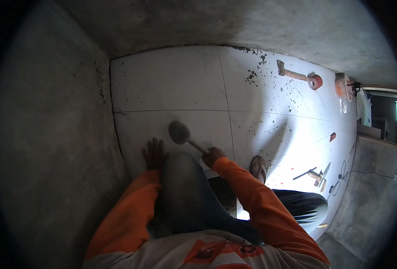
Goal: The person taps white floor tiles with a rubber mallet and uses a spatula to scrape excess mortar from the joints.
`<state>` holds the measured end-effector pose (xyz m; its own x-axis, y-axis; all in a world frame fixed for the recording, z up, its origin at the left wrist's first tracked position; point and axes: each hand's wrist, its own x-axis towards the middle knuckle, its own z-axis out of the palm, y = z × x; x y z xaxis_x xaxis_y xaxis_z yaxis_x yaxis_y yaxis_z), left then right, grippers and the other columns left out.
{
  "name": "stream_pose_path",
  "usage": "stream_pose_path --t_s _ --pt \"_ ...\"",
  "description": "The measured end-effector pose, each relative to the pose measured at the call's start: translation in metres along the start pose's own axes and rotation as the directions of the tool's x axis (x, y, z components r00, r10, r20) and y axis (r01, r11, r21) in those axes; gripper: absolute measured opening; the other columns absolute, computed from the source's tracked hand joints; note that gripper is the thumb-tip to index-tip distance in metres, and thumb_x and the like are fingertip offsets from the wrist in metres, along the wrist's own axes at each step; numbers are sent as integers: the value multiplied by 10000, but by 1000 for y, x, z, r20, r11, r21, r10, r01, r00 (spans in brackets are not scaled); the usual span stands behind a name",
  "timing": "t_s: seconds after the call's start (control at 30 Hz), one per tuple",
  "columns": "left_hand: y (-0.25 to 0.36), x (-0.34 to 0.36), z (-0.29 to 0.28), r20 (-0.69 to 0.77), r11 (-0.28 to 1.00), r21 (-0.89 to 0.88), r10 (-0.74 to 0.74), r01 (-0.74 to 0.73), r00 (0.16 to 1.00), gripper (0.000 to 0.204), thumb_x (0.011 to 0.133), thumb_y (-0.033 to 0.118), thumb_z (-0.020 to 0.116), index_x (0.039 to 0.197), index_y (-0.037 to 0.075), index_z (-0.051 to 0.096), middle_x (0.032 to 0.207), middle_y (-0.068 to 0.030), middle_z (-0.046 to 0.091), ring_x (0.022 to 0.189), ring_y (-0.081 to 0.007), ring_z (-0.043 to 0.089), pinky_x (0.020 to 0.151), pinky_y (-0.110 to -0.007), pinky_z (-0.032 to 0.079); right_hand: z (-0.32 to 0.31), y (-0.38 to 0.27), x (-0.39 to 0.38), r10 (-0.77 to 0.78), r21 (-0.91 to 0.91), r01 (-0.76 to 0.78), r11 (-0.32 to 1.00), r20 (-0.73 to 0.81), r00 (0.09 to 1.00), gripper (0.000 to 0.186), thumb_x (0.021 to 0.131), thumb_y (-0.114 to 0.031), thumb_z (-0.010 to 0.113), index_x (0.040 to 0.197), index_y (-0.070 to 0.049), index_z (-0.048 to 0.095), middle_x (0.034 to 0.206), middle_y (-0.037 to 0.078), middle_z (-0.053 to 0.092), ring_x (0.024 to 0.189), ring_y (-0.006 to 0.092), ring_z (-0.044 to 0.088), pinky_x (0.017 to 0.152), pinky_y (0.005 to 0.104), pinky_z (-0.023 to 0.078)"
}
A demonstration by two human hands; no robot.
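My right hand (213,157) is closed round the wooden handle of a rubber mallet (179,132). The dark mallet head is over a large white floor tile (140,121), to the left of the hand; I cannot tell whether it touches the tile. My left hand (154,154) lies flat on the same tile with its fingers spread, just left of my bent knee and near the left wall. Thin dark joints run between this tile and the ones beyond it.
A hammer (292,75) lies beside a red tape roll (315,82) at the far right. Near the right wall stands a bucket (343,87). Hand tools (316,175) and a cable (364,172) lie closer on the right. Dark crumbs (252,77) are scattered over the tiles. Concrete walls (50,112) enclose the floor.
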<state>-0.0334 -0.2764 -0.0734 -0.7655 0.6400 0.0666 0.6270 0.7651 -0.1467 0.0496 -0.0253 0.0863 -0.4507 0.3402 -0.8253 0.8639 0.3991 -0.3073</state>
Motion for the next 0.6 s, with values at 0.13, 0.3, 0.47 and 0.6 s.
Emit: stream_pose_path --t_s 0.13,0.3,0.47,0.6 --pt "-11 -2 2 31 996 -76 -41 43 999 759 758 550 578 1385 189 347 1450 -96 321 1318 -293 317 1010 -608 229 -57 -65 -41 -477 -109 467 877 -300 826 270 821 -279 575 739 -22 557 685 178 607 648 391 598 615 454 480" --pt "-23 132 -42 -121 794 -570 -336 212 934 588 881 438 415 1347 81 378 1367 -121 422 1291 -309 344 1045 -589 145 -86 -100 -42 -611 111 762 638 -530 588 215 832 -236 578 786 -27 550 661 192 590 662 373 606 603 438 477" --pt "-52 287 -46 157 933 -189 -280 307 947 674 902 476 373 1442 117 188 1499 -148 143 1390 -310 110 1081 -576 57 -57 -48 42 -486 -134 485 864 -474 734 203 862 -231 530 841 -30 550 703 195 602 734 375 609 663 449 481" --pt "-77 279 -64 343 956 -3 -273 292 899 701 893 490 395 1460 162 145 1525 -125 56 1401 -330 47 1084 -584 37 -67 -83 26 -356 165 452 877 -407 841 251 871 -274 504 884 -28 552 751 202 619 755 409 599 701 486 479"
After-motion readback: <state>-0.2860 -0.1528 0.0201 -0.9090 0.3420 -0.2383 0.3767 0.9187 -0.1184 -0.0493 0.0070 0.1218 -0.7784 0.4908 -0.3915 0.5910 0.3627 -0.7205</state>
